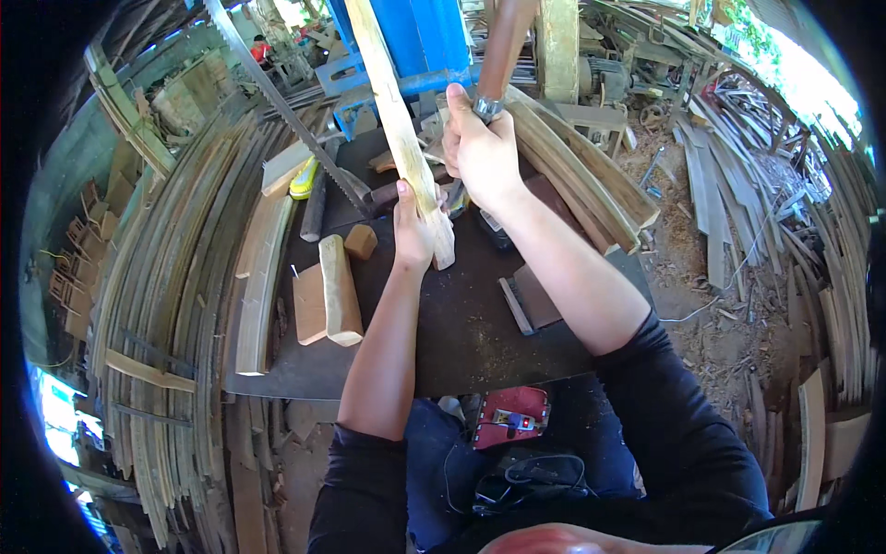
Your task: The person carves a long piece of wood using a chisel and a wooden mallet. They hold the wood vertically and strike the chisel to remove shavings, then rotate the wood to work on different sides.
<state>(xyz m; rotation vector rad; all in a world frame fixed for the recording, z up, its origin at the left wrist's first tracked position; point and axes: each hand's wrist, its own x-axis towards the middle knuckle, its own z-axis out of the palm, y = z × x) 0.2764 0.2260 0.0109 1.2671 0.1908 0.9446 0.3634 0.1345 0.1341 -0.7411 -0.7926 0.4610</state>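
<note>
My left hand (412, 231) is closed around the lower part of a long pale wood strip (388, 88), which tilts up and away from me. Close beside it, my right hand (482, 152) grips a tool with a thick brown wooden handle (506, 55) and a shiny metal collar (486, 107). A little grey metal shows below that fist, near the strip; the exact kind of tool cannot be made out. Left of the strip, a toothed saw blade (277, 102) slants up from the dark tabletop (443, 342).
Wood blocks (340, 291) and long beams (263, 305) lie on the tabletop's left, with a yellow object (303, 180). Thick boards (581, 171) rest at the right, above a square-like tool (531, 300). A blue metal post (425, 42) stands ahead; timber stacks (175, 258) flank the table.
</note>
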